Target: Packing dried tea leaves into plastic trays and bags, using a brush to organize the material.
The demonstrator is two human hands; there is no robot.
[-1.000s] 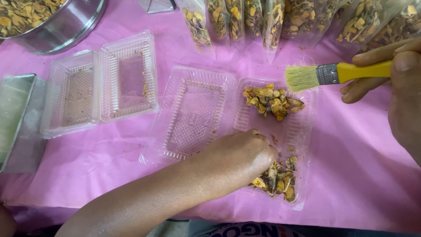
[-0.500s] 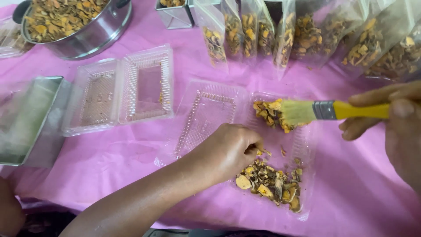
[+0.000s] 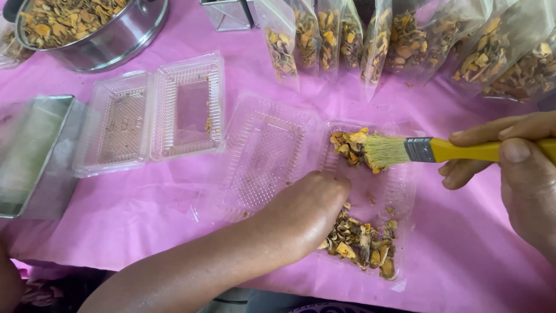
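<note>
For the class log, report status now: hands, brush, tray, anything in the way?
Left hand resting in open clear tray, on dried pieces. Right hand holding yellow brush, bristles on far pile. Nothing blocking.

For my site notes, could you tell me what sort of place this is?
Probably a small hand-packing table for dried plant pieces: a pink cloth, a row of filled clear pouches, open clear clamshell boxes and a metal bowl of the same pieces.

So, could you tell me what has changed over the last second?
The right hand swung the yellow-handled brush leftward, from clear of the open clear clamshell tray until its bristles meet the upper pile of dried pieces. The left hand stays resting at the lower pile. Grip on the brush, the empty clamshell and the pink cloth are unchanged.
</note>
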